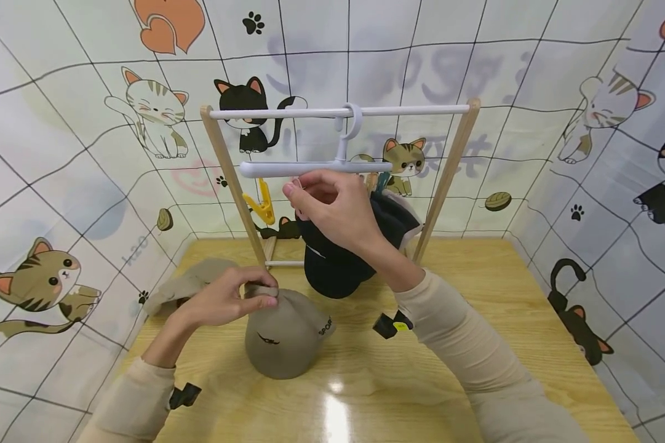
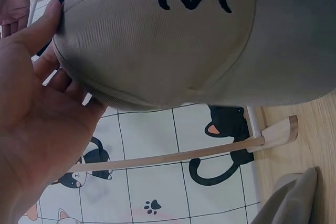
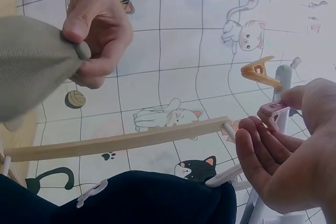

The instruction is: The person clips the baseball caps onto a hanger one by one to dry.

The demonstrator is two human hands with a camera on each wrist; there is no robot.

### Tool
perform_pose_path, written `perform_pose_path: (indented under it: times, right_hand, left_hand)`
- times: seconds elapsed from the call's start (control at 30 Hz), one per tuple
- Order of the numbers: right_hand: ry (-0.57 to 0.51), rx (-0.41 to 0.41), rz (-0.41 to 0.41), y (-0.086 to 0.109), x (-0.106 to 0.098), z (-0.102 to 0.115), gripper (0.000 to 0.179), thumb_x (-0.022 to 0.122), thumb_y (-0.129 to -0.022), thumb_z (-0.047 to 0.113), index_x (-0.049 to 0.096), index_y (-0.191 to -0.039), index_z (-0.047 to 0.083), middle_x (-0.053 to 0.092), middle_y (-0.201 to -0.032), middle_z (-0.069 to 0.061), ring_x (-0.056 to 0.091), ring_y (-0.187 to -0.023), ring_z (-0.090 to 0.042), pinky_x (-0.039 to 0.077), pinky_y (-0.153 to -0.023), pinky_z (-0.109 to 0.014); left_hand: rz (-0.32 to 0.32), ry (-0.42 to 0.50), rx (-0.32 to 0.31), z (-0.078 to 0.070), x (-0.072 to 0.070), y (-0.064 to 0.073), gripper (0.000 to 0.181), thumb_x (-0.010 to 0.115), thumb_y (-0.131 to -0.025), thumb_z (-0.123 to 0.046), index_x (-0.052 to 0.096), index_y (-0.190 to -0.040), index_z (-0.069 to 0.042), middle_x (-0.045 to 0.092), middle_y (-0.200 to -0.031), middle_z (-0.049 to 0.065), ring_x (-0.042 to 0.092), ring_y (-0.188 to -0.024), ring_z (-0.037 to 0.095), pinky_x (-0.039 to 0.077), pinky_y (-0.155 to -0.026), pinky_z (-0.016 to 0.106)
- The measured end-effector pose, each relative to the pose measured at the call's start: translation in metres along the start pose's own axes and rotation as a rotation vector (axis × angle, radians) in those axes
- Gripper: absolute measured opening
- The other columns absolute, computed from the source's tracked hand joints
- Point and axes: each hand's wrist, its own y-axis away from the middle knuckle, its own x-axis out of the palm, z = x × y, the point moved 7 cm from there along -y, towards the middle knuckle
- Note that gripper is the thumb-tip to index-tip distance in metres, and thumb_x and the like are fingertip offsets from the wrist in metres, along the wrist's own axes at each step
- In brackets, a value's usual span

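Observation:
My left hand (image 1: 221,298) pinches the back edge of a beige baseball cap (image 1: 282,344), which hangs over the table with its brim pointing right. Dark lettering shows on its front in the left wrist view. Up at the white hanger (image 1: 304,168), my right hand (image 1: 338,206) pinches a pink clip (image 3: 272,113) between thumb and fingers. Below and behind that hand, a black cap (image 1: 332,271) hangs from the hanger, near a dark green clip (image 1: 383,180). A yellow clip (image 1: 262,203) hangs at the hanger's left end.
The hanger hooks over the white rod (image 1: 288,113) of a rack with wooden posts (image 1: 449,166), standing on the wood-grain table (image 1: 454,344). Another beige cap (image 1: 196,278) lies on the table at the left, partly behind my left hand. A cat-print cloth (image 1: 321,67) surrounds the table.

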Motion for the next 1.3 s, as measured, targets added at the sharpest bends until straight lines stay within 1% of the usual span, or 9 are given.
perform_pose_path:
  times: [0.2,0.37,0.53,0.63,0.83,0.9,1.0,1.17,1.3]
  right_hand:
    - [-0.047,-0.007,0.03,-0.002,0.001,-0.001,0.021,0.078,-0.108,0.021,0.083,-0.115,0.001,0.083,-0.093,-0.012,0.077,-0.077,-0.023,0.066,-0.078,-0.032]
    - [-0.083,-0.018,0.054,-0.003,0.003,-0.001,0.021,0.076,-0.109,0.018,0.082,-0.117,-0.001,0.081,-0.089,-0.014,0.074,-0.076,-0.026,0.066,-0.077,-0.032]
    - [-0.114,0.011,0.056,-0.003,0.005,-0.001,0.021,0.077,-0.109,0.018,0.082,-0.117,-0.001,0.08,-0.089,-0.014,0.073,-0.076,-0.028,0.065,-0.076,-0.032]
    - [-0.136,0.038,0.042,-0.002,0.004,-0.001,0.02,0.078,-0.108,0.018,0.083,-0.115,0.001,0.079,-0.088,-0.012,0.072,-0.076,-0.029,0.065,-0.076,-0.031]
    - [-0.163,0.065,0.034,-0.002,0.003,-0.002,0.018,0.079,-0.107,0.019,0.084,-0.113,0.002,0.073,-0.083,-0.011,0.069,-0.077,-0.03,0.063,-0.075,-0.032]
    - [-0.165,0.08,0.036,-0.001,0.002,-0.004,0.018,0.079,-0.107,0.019,0.085,-0.114,0.003,0.074,-0.083,-0.01,0.07,-0.078,-0.03,0.064,-0.075,-0.032]
    - [-0.168,0.093,0.047,-0.001,0.001,-0.006,0.019,0.078,-0.108,0.02,0.085,-0.114,0.004,0.074,-0.083,-0.01,0.071,-0.079,-0.03,0.065,-0.076,-0.035]
    - [-0.176,0.096,0.063,-0.001,0.0,-0.006,0.02,0.078,-0.108,0.02,0.085,-0.112,0.002,0.074,-0.082,-0.011,0.072,-0.08,-0.027,0.066,-0.079,-0.039]
    - [-0.182,0.102,0.066,-0.001,0.0,-0.007,0.018,0.078,-0.108,0.017,0.085,-0.111,0.001,0.076,-0.083,-0.011,0.074,-0.08,-0.024,0.068,-0.081,-0.034]
  left_hand:
    - [-0.061,0.022,0.026,-0.004,-0.003,-0.006,0.014,0.082,-0.104,-0.011,0.078,-0.111,-0.023,0.074,-0.101,-0.005,0.061,-0.087,0.008,0.055,-0.077,0.026]
    - [-0.109,-0.001,0.074,-0.011,-0.009,-0.012,0.017,0.084,-0.102,-0.008,0.081,-0.111,-0.022,0.075,-0.101,-0.005,0.062,-0.085,0.007,0.055,-0.075,0.025]
    - [-0.133,0.022,0.051,-0.019,-0.013,-0.016,0.016,0.083,-0.103,-0.01,0.081,-0.113,-0.023,0.075,-0.102,-0.004,0.063,-0.086,0.009,0.054,-0.074,0.027]
    - [-0.144,0.061,0.025,-0.024,-0.016,-0.019,0.016,0.08,-0.105,-0.01,0.082,-0.115,-0.023,0.076,-0.106,-0.005,0.066,-0.092,0.01,0.055,-0.078,0.028]
    - [-0.172,0.144,0.066,-0.038,-0.021,-0.031,0.02,0.079,-0.104,-0.004,0.083,-0.118,-0.017,0.077,-0.113,-0.003,0.069,-0.102,0.011,0.058,-0.089,0.026]
    - [-0.185,0.158,0.078,-0.04,-0.022,-0.035,0.02,0.081,-0.103,-0.004,0.083,-0.118,-0.016,0.078,-0.113,-0.004,0.069,-0.101,0.01,0.058,-0.087,0.025]
    - [-0.201,0.166,0.1,-0.043,-0.024,-0.044,0.016,0.081,-0.105,-0.013,0.083,-0.12,-0.012,0.078,-0.109,-0.008,0.066,-0.094,0.009,0.057,-0.082,0.024]
    - [-0.231,0.182,0.136,-0.044,-0.028,-0.054,0.037,0.078,-0.105,-0.032,0.08,-0.123,0.0,0.077,-0.107,-0.016,0.063,-0.085,0.005,0.054,-0.073,0.023]
    - [-0.241,0.227,0.128,-0.044,-0.029,-0.06,0.037,0.079,-0.105,-0.027,0.079,-0.124,0.006,0.08,-0.112,-0.022,0.068,-0.092,0.0,0.057,-0.077,0.02]
